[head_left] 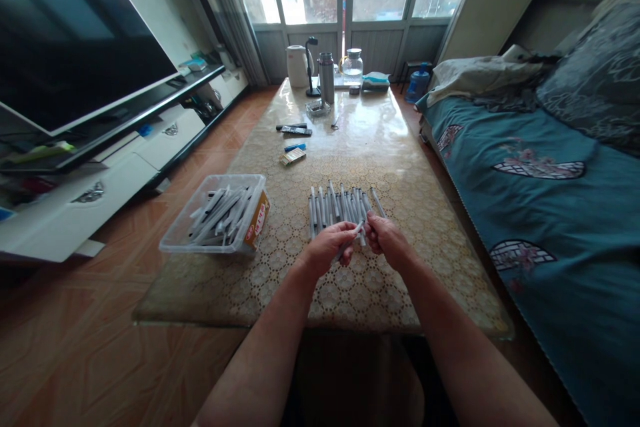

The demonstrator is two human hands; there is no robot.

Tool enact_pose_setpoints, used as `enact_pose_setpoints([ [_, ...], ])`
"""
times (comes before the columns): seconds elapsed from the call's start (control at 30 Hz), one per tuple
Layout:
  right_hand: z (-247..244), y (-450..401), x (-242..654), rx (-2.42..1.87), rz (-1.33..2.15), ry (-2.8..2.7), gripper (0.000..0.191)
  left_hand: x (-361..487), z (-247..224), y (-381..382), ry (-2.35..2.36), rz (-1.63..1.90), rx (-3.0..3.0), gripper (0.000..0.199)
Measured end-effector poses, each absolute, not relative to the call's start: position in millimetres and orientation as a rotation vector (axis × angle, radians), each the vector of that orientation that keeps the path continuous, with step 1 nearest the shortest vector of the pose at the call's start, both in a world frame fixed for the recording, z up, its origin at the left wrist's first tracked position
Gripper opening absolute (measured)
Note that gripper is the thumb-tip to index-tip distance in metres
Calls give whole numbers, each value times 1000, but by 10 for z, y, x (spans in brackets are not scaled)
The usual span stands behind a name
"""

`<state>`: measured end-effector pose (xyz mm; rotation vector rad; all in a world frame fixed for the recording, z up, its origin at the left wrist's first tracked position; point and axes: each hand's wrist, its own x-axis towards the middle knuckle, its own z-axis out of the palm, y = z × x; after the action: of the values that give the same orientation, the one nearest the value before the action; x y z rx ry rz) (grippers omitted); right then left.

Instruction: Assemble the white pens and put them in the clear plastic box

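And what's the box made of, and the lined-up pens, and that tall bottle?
The box looks like clear, shiny plastic, because it's see-through. The lined-up pens seem plastic too: smooth and pale grey. The tall bottle is probably metal, from its grey sheen, but I can't be sure.

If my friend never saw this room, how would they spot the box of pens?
Find the long patterned table. At its near end, look left of the left hand. The box is clear plastic with an orange-brown label, and its pens lie jumbled, unlike the lined-up pens nearby.
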<state>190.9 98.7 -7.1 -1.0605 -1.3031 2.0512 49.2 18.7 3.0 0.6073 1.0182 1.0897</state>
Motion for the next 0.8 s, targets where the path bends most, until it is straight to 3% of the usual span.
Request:
enact_pose_setpoints([
  [0.43, -86, 1003, 1962, -1004, 2228, -1247, 49, 398, 65, 152, 689, 1013, 308, 23],
  [0.67, -84, 1018, 1901, -1184, 2109, -998, 44, 508, 41, 166, 854, 1379, 334, 33],
  [0.8, -90, 954, 1833, -1161, 2095, -981, 42, 624, 12, 214, 1095, 1569, 481, 24],
])
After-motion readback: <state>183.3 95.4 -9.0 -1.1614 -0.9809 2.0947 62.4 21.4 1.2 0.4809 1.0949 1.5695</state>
